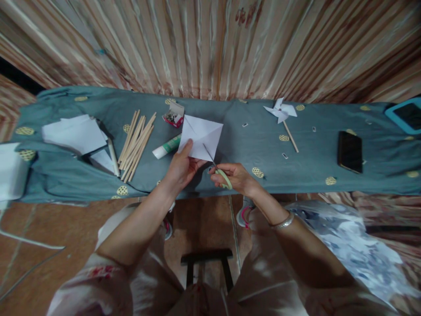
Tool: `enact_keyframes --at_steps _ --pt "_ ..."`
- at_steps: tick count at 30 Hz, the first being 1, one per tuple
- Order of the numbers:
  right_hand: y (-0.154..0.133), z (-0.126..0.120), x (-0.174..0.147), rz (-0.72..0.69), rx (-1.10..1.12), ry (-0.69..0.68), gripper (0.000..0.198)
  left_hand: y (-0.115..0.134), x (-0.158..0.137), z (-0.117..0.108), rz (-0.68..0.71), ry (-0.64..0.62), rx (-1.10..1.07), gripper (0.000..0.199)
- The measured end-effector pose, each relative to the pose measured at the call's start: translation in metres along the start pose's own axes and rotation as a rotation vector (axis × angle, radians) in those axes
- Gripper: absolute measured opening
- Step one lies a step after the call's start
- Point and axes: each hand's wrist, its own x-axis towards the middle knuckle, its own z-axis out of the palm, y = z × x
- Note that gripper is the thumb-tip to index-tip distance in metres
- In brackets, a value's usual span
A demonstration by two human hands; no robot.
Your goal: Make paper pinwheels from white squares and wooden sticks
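My left hand pinches a square sheet of white paper near its lower left edge, thumb on top and fingers beneath. Creases or cuts run in from the sheet's corners. In my right hand is a pair of scissors with pale green handles. Their blades meet the paper at its lower right corner and point toward its middle. Just left of the paper lies a white and green glue tube, partly covered by the sheet. Behind it stands a small open red box with shiny metal bits inside.
Several wooden sticks lie left of the tube, beside a pile of white paper and a pen-like object. To the right are a paper pinwheel on a stick, a black phone-like object and a blue-framed device.
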Motion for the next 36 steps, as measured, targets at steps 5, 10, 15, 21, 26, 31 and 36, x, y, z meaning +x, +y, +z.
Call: enact_keyframes --at_steps 5,10,15,21,26,31,36 --pt "0.0020 0.0006 0.0014 0.008 0.012 0.020 0.043 0.0015 -0.0021 0.0026 -0.005 0.014 -0.018 0.013" --pt "0.0028 0.0011 0.0018 0.009 -0.005 0.025 0.043 0.0024 -0.0032 0.0040 -0.010 0.031 -0.026 0.012" --pt "0.0013 0.0011 0.0016 0.030 -0.018 0.016 0.046 0.0011 -0.0024 0.0020 -0.018 0.024 -0.029 0.013" --pt "0.0030 0.0006 0.0025 0.013 -0.013 0.012 0.045 -0.0009 -0.0038 0.0028 -0.023 0.024 -0.065 0.010" --pt "0.0054 0.0011 0.0035 -0.002 0.011 0.023 0.043 -0.0017 -0.0027 0.0024 -0.031 0.040 -0.054 0.011" --pt "0.0069 0.0017 0.0047 -0.016 0.019 0.038 0.041 -0.0012 -0.0023 0.0028 -0.030 0.035 -0.060 0.012" --pt "0.0072 0.0027 0.0056 -0.042 0.016 0.033 0.039 -0.0003 -0.0029 0.0039 -0.023 0.031 -0.060 0.012"
